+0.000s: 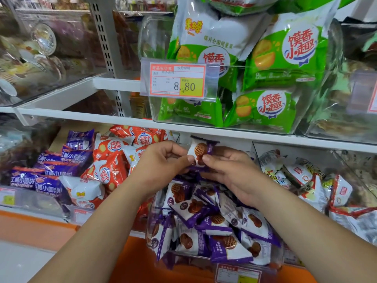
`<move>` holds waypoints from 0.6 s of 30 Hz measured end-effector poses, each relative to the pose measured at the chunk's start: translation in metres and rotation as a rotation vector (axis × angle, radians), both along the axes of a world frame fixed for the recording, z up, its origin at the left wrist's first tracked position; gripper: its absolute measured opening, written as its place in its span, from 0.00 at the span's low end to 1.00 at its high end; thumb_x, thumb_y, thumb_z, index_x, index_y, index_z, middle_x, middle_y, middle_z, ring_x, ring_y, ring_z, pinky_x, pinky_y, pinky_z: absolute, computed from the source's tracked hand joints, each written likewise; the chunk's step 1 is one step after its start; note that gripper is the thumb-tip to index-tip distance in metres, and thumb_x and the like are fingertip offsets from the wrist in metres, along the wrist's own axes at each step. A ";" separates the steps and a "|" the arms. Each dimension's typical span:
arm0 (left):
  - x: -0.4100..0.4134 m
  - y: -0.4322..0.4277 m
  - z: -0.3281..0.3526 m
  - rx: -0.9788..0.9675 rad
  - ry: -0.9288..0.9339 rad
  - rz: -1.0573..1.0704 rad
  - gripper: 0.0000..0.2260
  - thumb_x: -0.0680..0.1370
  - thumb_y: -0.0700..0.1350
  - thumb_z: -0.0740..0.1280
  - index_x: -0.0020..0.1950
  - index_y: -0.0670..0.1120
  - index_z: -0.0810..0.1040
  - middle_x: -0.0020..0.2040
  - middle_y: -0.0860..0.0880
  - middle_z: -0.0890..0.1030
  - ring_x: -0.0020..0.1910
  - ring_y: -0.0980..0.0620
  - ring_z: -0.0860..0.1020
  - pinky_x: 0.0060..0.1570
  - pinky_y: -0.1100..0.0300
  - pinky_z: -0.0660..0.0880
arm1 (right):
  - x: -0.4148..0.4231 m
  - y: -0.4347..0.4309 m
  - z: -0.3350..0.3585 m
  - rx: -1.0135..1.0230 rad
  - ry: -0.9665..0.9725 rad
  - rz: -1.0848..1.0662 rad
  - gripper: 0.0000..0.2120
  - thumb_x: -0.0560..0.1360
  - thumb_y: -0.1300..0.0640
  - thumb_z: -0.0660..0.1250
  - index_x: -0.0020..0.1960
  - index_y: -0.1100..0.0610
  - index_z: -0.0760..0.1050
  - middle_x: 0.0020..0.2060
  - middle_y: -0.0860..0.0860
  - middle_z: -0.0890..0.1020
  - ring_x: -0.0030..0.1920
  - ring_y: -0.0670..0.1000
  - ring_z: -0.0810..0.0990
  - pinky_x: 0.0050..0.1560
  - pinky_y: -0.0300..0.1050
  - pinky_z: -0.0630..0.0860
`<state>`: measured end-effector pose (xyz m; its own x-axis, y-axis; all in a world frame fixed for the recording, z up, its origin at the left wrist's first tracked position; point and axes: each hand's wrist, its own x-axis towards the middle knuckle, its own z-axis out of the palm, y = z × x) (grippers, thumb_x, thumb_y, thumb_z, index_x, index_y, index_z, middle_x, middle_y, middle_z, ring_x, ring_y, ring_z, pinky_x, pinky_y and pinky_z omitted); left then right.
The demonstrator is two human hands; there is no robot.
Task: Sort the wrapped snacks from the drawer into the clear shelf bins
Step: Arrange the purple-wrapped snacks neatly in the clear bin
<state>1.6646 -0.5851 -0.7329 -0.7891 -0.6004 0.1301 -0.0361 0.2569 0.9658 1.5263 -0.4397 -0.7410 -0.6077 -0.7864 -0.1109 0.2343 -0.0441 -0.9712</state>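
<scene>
wrapped snack (201, 150), purple and white, sits upright above a clear bin (151, 217) filled with matching packets (214, 227). left hand (163, 163) pinches its lower edge, fingers curled. right hand (230, 172) pinches the same edge.

Wrapped snacks (212, 227) fill the clear bin (155, 231) below the shelf (265, 137).

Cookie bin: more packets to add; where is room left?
Crowded: cookie packets heap the clear bin to its front wall. Room only at the back, between heap and white shelf edge, where left hand and right hand grip the held packet.
</scene>
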 end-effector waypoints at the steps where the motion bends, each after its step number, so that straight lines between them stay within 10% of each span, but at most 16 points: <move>1: 0.000 -0.004 -0.002 -0.124 -0.033 0.002 0.04 0.76 0.42 0.76 0.43 0.44 0.84 0.39 0.41 0.84 0.41 0.42 0.84 0.50 0.40 0.82 | -0.001 0.000 -0.001 -0.008 0.001 -0.027 0.11 0.78 0.65 0.71 0.60 0.63 0.80 0.54 0.60 0.86 0.55 0.59 0.86 0.56 0.53 0.83; 4: 0.004 -0.019 -0.007 -0.520 -0.160 0.056 0.06 0.75 0.41 0.76 0.41 0.51 0.84 0.42 0.54 0.84 0.42 0.54 0.82 0.46 0.52 0.81 | -0.010 0.000 -0.001 0.184 0.252 -0.125 0.09 0.78 0.59 0.73 0.57 0.58 0.81 0.52 0.58 0.86 0.49 0.58 0.87 0.49 0.51 0.85; 10: 0.014 -0.032 -0.010 -0.673 -0.296 0.024 0.07 0.77 0.40 0.73 0.47 0.52 0.86 0.42 0.57 0.84 0.40 0.58 0.81 0.43 0.56 0.81 | -0.014 -0.011 0.017 0.533 0.692 -0.093 0.12 0.74 0.46 0.76 0.54 0.48 0.80 0.47 0.48 0.83 0.39 0.50 0.86 0.39 0.40 0.80; 18: 0.002 -0.017 -0.009 -0.548 -0.186 -0.020 0.07 0.77 0.52 0.74 0.52 0.51 0.84 0.39 0.54 0.83 0.38 0.57 0.80 0.41 0.57 0.79 | -0.005 -0.020 0.009 0.259 0.109 -0.099 0.19 0.74 0.61 0.78 0.62 0.55 0.77 0.56 0.60 0.83 0.48 0.57 0.88 0.50 0.54 0.85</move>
